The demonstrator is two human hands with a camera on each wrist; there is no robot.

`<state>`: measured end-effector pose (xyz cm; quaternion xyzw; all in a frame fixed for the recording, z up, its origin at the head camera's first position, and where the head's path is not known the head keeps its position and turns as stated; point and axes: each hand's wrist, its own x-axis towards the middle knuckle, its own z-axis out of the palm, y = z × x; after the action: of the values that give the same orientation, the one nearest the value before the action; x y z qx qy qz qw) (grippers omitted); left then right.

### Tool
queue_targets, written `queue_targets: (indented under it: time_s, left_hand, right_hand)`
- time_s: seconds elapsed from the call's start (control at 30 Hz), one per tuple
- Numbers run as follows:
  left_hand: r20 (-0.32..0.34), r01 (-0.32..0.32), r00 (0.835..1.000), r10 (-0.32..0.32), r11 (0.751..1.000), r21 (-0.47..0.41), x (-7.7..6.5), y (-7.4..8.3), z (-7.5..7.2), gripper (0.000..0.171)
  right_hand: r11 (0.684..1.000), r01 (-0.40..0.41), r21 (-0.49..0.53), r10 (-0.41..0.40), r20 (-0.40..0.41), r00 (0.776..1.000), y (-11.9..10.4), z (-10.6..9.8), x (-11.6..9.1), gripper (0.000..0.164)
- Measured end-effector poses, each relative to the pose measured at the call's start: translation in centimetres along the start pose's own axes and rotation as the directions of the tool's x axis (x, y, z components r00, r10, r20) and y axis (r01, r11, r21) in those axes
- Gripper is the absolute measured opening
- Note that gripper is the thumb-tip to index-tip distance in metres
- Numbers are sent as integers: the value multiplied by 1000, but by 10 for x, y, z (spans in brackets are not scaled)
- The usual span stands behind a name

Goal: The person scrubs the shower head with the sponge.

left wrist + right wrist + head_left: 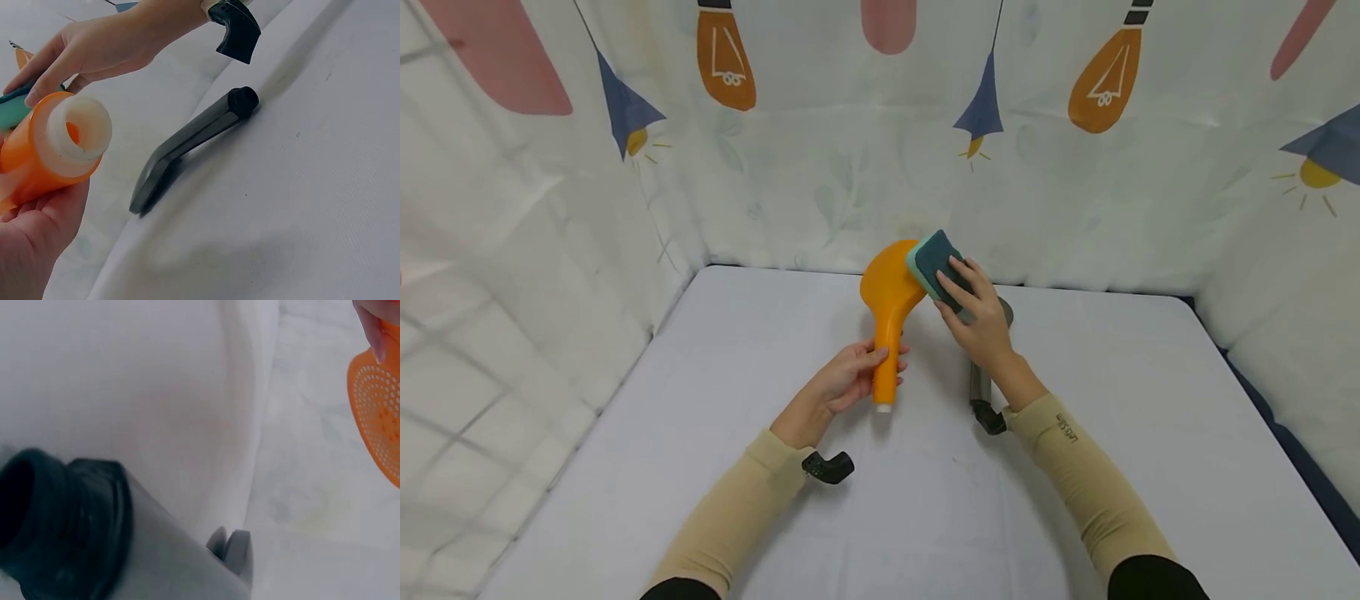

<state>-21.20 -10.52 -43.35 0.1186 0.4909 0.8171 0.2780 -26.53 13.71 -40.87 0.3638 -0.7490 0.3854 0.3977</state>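
Observation:
An orange shower head (891, 287) is held upright above the table, its handle gripped by my left hand (850, 375). Its white threaded end (81, 131) shows up close in the left wrist view, and its face with small holes (380, 412) shows in the right wrist view. My right hand (981, 321) holds a teal and dark green sponge (934, 262) against the right side of the rounded head. Below that hand lies a dark grey shower head (980, 385), partly hidden by the hand and wrist in the head view.
A white cloth covers the table (917, 517). Pale curtains (850, 183) printed with lamps and bulbs hang behind it and along the sides. A black wrist mount (829, 468) juts from the left sleeve; another (988, 419) sits by the right sleeve.

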Motion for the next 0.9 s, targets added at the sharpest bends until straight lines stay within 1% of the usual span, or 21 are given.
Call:
queue_targets:
  time_s: [0.1, 0.23, 0.33, 0.43, 0.5, 0.57, 0.63, 0.73, 0.8, 0.83, 0.9]
  left_hand:
    - [-17, -3, 1000, 2, 1000, -18, 0, 0, 1, 48]
    - [-20, -8, 1000, 7, 998, -58, -1, 1, 2, 42]
    - [5, -9, 1000, 10, 990, -140, -3, 3, 2, 38]
    - [49, -5, 999, 18, 971, -241, -6, 6, 2, 36]
    - [75, 9, 997, 14, 958, -288, -6, 7, 3, 35]
    - [88, 24, 996, 3, 953, -303, -6, 8, 4, 32]
    - [71, 36, 997, -16, 956, -293, -5, 7, 6, 30]
    - [-1, 53, 998, -55, 963, -266, -4, 5, 8, 26]
    - [-43, 70, 996, -83, 965, -252, -3, 3, 10, 22]
    - [-57, 82, 993, -99, 964, -253, -2, 2, 11, 20]
    - [-60, 104, 990, -124, 960, -261, -1, 1, 13, 16]
  right_hand:
    - [1000, -25, 10, 26, -11, 1000, -1, 2, -2, 45]
    - [995, -90, 39, 90, -7, 996, 0, 4, -5, 47]
    - [983, -168, 75, 166, 31, 986, 0, 6, -9, 51]
    - [965, -237, 108, 231, 65, 971, 0, 8, -10, 57]
    - [958, -260, 121, 254, 63, 965, -1, 8, -10, 58]
    - [958, -260, 124, 255, 53, 965, -1, 7, -8, 59]
    - [961, -248, 120, 244, 46, 969, -2, 7, -7, 58]
    - [966, -233, 108, 231, 37, 972, -3, 7, -5, 57]
    - [965, -242, 103, 240, 31, 970, -3, 7, -5, 56]
    - [963, -249, 99, 247, 30, 968, -3, 8, -6, 55]
    - [960, -261, 100, 259, 28, 965, -4, 9, -7, 55]
